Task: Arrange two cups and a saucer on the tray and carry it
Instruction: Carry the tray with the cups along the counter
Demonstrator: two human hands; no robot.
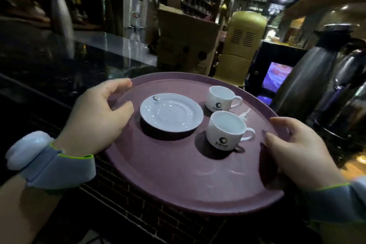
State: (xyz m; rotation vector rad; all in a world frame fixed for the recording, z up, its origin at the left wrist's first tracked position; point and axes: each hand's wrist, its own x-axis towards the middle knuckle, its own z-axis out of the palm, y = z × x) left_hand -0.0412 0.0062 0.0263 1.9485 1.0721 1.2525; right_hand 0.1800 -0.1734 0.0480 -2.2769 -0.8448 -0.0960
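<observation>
A round purple tray (178, 176) fills the middle of the view, held off the counter. On it lies an empty white saucer (171, 112) at the left. Two empty white cups stand upright to its right: the far cup (220, 98) near the back rim and the near cup (225, 131) closer to me, handles pointing right. My left hand (99, 119) grips the tray's left rim, thumb over the top. My right hand (303, 152) grips the right rim the same way.
A dark counter (59, 61) runs along the left. A cardboard box (186, 41) and a yellow machine (240, 45) stand ahead. Steel thermos jugs (320, 77) crowd the right, close to the tray's rim. A lit screen (277, 76) glows behind the tray.
</observation>
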